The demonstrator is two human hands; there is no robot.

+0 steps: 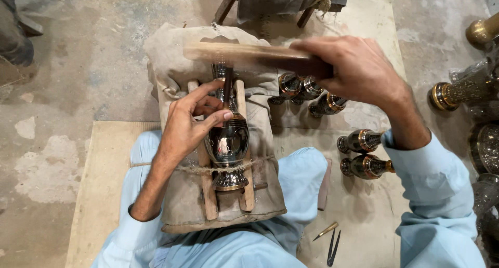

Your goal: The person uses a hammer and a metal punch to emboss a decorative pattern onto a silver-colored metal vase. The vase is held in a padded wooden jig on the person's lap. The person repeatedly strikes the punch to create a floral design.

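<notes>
The engraved metal vase [227,143] lies on its side at the centre of the view, base toward 6 o'clock and neck toward 12 o'clock. It sits between two wooden slats [245,148] on a padded cloth cushion [176,55] resting across the person's lap. A twine cord [208,170] crosses the slats and the lower body of the vase.

The left hand [189,125] approaches from 8 o'clock and rests against the left shoulder of the vase. Its fingers pinch a slim dark metal punch [227,88] held against the neck of the vase.

The right hand [353,68] enters from 3 o'clock and is clenched around the dark end of a flat wooden mallet [244,54]. The mallet extends toward 9 o'clock, directly above the punch, and appears motion-blurred.

At 3 o'clock from the cushion, five smaller banded vases [364,140] lie on a pale mat [104,159]. Larger brass vessels [462,91] stand at the right edge. At 5 o'clock, a brass-tipped tool [326,230] and dark metal dividers [333,247] lie on the mat.
</notes>
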